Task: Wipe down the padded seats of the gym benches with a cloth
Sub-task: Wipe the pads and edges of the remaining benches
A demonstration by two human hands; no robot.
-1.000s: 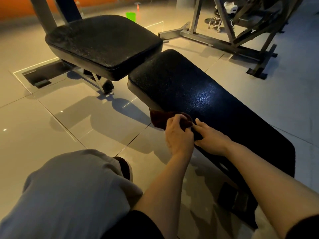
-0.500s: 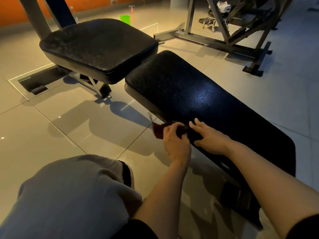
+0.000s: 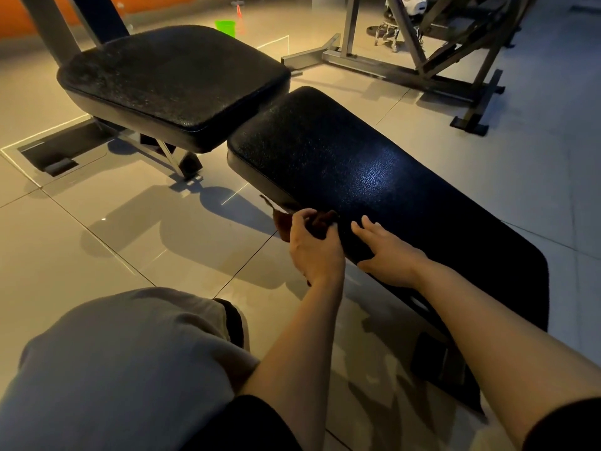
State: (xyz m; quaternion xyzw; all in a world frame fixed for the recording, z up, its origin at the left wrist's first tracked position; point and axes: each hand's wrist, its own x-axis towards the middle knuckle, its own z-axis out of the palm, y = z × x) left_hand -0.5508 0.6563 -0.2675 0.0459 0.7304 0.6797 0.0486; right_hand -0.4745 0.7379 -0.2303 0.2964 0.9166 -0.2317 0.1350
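A long black padded bench runs from the centre toward the lower right. Behind it on the left stands a second, squarer black padded seat. At the near edge of the long pad my left hand grips a dark reddish cloth, which is bunched and partly hidden by the fingers. My right hand lies just to the right of it, fingers straight and spread, resting flat on the pad's side edge. It holds nothing.
My knee in grey shorts fills the lower left. Glossy floor tiles lie left of the bench. A grey metal machine frame stands at the back right, and a green bucket sits far back.
My left hand has drawn the cloth slightly back along the pad's edge and bunched it tighter. My right hand let go of the cloth and now lies flat, a little apart from it.
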